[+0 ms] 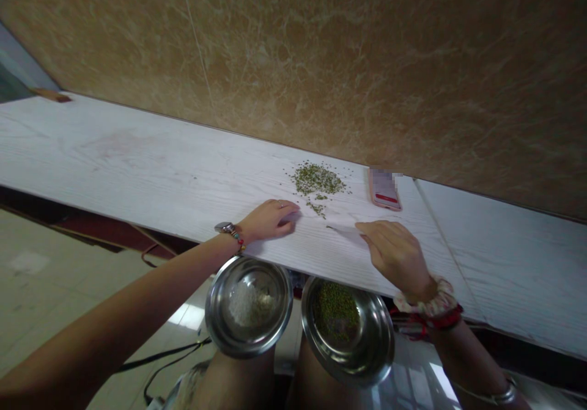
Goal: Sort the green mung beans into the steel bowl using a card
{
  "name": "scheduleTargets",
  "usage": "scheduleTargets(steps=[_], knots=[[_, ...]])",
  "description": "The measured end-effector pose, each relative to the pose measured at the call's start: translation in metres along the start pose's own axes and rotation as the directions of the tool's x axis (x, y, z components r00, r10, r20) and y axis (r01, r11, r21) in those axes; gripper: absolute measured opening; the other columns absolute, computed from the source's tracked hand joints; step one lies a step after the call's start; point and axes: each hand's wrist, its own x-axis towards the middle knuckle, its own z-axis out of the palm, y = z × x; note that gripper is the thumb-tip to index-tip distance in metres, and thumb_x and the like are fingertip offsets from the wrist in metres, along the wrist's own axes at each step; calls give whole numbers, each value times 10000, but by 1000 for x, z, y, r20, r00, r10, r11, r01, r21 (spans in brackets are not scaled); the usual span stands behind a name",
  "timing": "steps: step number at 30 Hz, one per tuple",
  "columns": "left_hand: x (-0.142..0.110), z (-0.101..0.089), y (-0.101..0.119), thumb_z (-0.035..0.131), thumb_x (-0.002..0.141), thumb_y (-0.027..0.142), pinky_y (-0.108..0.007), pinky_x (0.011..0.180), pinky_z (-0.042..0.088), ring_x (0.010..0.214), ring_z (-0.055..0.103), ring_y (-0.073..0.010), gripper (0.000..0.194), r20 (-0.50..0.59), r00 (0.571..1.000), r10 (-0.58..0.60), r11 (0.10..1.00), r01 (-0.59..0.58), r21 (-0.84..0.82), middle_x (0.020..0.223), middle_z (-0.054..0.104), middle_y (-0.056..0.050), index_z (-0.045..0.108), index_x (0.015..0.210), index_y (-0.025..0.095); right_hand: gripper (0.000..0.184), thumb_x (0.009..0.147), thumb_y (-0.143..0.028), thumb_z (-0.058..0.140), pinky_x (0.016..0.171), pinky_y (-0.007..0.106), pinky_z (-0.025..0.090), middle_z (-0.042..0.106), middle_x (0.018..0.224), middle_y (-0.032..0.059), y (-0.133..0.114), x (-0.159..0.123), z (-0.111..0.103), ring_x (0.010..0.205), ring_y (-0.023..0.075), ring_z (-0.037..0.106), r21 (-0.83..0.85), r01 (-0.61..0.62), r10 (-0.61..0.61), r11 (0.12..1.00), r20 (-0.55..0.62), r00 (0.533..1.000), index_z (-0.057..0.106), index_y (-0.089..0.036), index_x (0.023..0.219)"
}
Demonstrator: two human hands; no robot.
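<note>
A loose pile of small green beans (316, 179), apparently mung beans mixed with some white grains, is spread on the white wood-grain tabletop (183, 153). My left hand (270, 219) lies on the table just left of the pile, fingers stretched out and holding nothing. Between the closed fingers of my right hand (397, 254) is a thin pale tool (343, 231), whose dark tip points left below the beans; its kind is unclear. Below the table edge, a steel bowl (213, 312) holds white grains, and a second steel bowl (387, 343) holds green beans.
A phone (384, 189) in a pink case lies right of the pile. A marbled brown wall panel (275, 62) rises along the table's back edge. Both bowls rest on my legs (238, 379). Black cables (169, 354) run over the tiled floor (41, 312) at lower left.
</note>
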Motion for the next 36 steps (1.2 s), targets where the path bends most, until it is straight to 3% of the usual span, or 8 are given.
scheduleTargets(steps=[29, 36], knots=[[0, -1, -1, 493, 851, 270, -349, 954, 445, 1092, 589, -221, 337, 13, 1000, 9, 1000, -9, 17, 1206, 624, -104, 546, 1156, 137, 255, 830, -22, 467, 698, 308, 485, 707, 830, 50, -16, -1, -11, 768, 165, 628, 143, 3, -10, 990, 53, 999, 610, -161, 988], [0, 0, -2, 502, 849, 267, -345, 949, 447, 1087, 591, -219, 335, 14, 1000, 3, 1000, -3, 19, 1209, 622, -98, 550, 1157, 146, 206, 834, -46, 483, 684, 300, 491, 702, 801, 50, -19, -4, -26, 744, 157, 625, 212, 12, -30, 977, 83, 996, 616, -151, 950]])
